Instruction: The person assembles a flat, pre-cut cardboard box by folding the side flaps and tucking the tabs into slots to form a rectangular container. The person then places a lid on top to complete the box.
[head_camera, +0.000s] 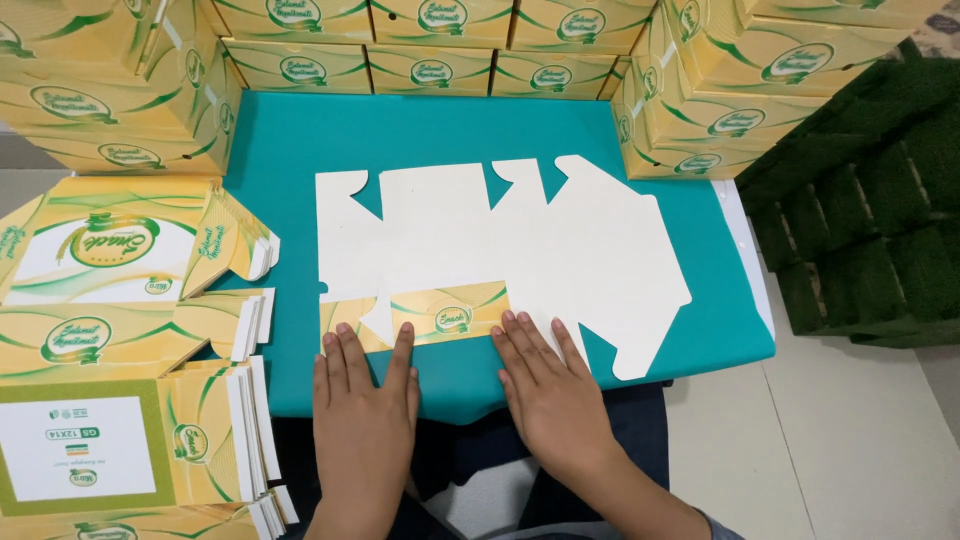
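A flat die-cut cardboard box blank (520, 240) lies white side up on the teal work surface (420, 125). Its near flap (440, 315) is folded over, showing a yellow and green printed side. My left hand (362, 415) rests flat with its fingertips pressing the left part of that folded flap. My right hand (545, 385) lies flat beside it, fingertips on the flap's right end and the white panel. Neither hand grips anything.
A stack of unfolded printed blanks (120, 350) lies at my left. Assembled yellow and green boxes (430, 45) are stacked along the back, at the left (110, 80) and at the right (740, 90). Dark green matting (870, 210) sits at the far right.
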